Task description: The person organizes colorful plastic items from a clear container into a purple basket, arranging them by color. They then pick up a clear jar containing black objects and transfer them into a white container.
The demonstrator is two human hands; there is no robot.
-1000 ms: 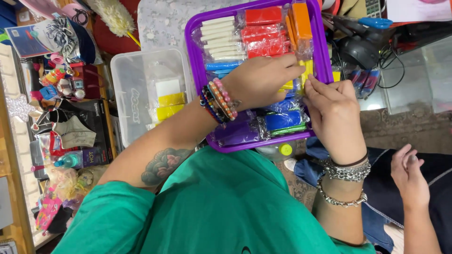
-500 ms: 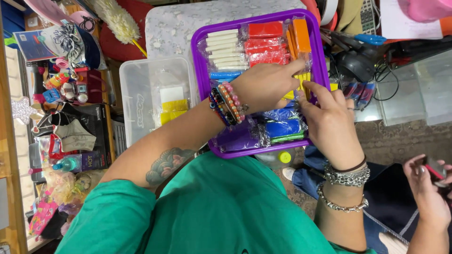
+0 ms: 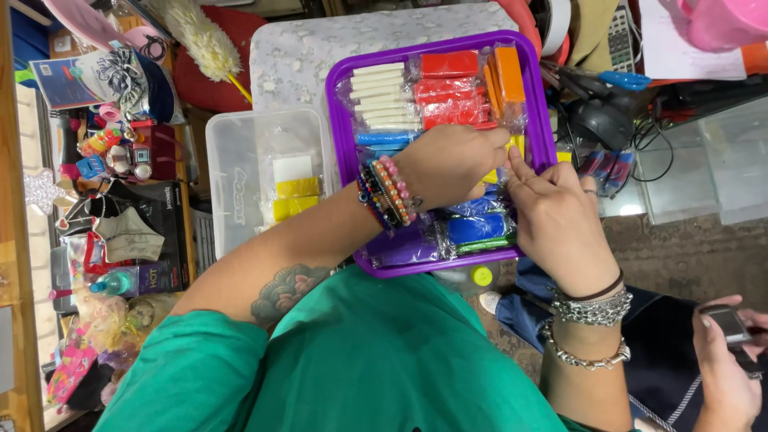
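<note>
Your left hand [image 3: 452, 164] lies knuckles-up over the middle of the purple tray [image 3: 340, 120], its fingers curled down onto a yellow wrapped block [image 3: 512, 146] near the tray's right wall; whether they actually pinch it you cannot tell, since the fingertips are hidden. Your right hand [image 3: 560, 216] sits just beside it at centre right of the frame, fingers loosely bent and reaching to the same yellow block, thumb touching the left hand's fingertips. The tray fills the upper centre of the frame and holds wrapped bars sorted by colour: white bars [image 3: 388, 96] at its upper left, red bars [image 3: 448, 88] beside them, orange bars [image 3: 506, 76] in the upper right corner, blue bars [image 3: 476, 226] and a purple bar [image 3: 408, 252] along the lower part. Left of the tray stands a clear plastic bin [image 3: 232, 192] with white and yellow blocks inside. In the lower right corner another person's hand [image 3: 724, 364] holds a phone [image 3: 730, 324].
</note>
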